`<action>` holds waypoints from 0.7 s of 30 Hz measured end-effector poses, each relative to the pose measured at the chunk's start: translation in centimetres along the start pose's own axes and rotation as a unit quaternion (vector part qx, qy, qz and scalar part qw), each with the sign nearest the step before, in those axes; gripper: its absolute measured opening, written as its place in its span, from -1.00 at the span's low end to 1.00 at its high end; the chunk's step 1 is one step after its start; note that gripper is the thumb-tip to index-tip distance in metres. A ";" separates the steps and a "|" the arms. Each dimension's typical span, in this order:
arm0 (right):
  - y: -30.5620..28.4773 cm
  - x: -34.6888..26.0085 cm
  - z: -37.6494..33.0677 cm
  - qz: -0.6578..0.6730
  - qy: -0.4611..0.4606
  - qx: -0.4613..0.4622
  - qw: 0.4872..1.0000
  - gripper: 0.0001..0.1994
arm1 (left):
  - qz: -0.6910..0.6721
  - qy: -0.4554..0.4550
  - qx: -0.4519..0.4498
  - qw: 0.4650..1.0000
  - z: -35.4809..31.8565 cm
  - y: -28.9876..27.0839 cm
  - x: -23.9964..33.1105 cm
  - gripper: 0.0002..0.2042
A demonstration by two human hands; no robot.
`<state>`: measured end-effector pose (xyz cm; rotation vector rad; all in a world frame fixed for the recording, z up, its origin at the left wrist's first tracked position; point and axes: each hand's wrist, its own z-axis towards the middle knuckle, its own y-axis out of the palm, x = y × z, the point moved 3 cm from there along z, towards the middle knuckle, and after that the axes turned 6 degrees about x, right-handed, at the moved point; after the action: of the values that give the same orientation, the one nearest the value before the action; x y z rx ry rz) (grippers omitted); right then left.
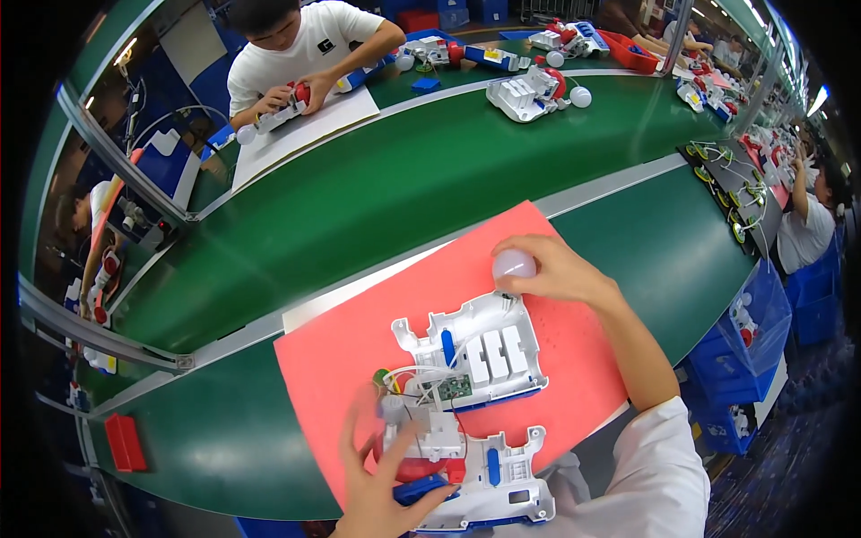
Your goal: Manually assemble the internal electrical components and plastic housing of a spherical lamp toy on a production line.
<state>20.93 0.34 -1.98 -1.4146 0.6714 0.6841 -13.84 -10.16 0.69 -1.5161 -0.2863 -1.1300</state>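
Near the mat's upper edge, my right hand (pixel 556 269) grips a translucent white ball (pixel 514 264), its stem side against the top rim of a white plastic housing shell (pixel 511 354). That shell lies inner side up, showing ribs, a blue insert and a green circuit board (pixel 453 387). Wires run from the board toward a white mechanism block (pixel 438 437) with red beneath it. Over this block spreads my left hand (pixel 381 489), thumb by a blue piece (pixel 420 490). Motion blurs its fingers, so its hold is unclear. A second white shell (pixel 502 489) lies beside it.
A pink mat (pixel 341 359) lies under the parts on the green bench (pixel 206 430). Left stands a red box (pixel 126 443). Across the green conveyor (pixel 377 206), a person (pixel 305 63) handles a similar assembly. Blue bins (pixel 731 368) stand at right, below a black tray (pixel 731 193) of wired parts.
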 end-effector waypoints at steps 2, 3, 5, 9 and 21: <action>0.0 1.2 -0.4 0.016 -0.009 0.006 1.000 -0.55 | 0.077 0.022 0.046 0.996 0.3 -0.9 -0.4 -0.11; 0.1 1.7 -0.5 0.033 -0.017 0.011 0.999 -0.52 | -0.017 -0.032 0.057 0.998 0.3 -1.1 -0.6 -0.23; 0.5 2.4 -0.6 0.074 -0.020 0.015 0.997 -0.50 | -0.147 -0.155 0.077 0.974 0.0 -1.6 -2.4 -0.29; 0.8 3.1 -1.3 0.081 -0.079 0.047 0.992 -0.51 | -0.183 -0.200 0.039 0.962 0.6 -2.2 -3.9 -0.35; 1.9 3.3 -1.5 0.169 -0.047 0.053 0.983 -0.52 | 0.179 0.166 -0.287 0.926 18.1 4.1 0.6 -0.34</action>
<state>21.60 -1.02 -5.80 -1.1732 0.8711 0.9600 -1.83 4.05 0.90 -1.7447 0.5834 -1.2006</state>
